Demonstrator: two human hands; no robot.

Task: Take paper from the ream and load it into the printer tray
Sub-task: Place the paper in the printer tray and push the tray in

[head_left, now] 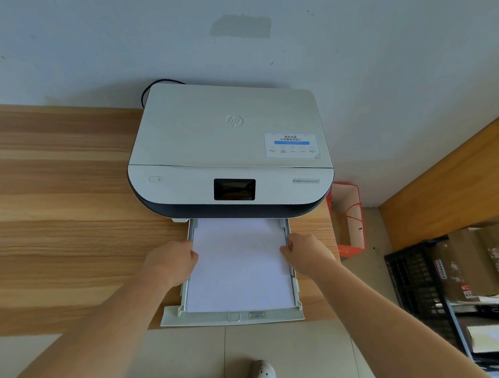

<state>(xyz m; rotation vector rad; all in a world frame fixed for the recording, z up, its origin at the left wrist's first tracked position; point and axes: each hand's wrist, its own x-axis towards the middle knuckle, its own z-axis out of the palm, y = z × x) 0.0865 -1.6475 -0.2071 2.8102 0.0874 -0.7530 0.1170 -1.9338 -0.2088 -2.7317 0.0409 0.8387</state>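
Head view: my left hand (pixel 173 263) and right hand (pixel 306 254) pinch the paper (pixel 238 263) edges in the tray (pixel 233 318), on a wooden desk (pixel 52 217) against a white wall (pixel 380 47).

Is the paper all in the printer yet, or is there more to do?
Nearly. A white paper stack already lies flat in the pulled-out tray. The left hand and right hand are at the stack's two sides, apparently squaring it. Left to do: push the tray into the printer.
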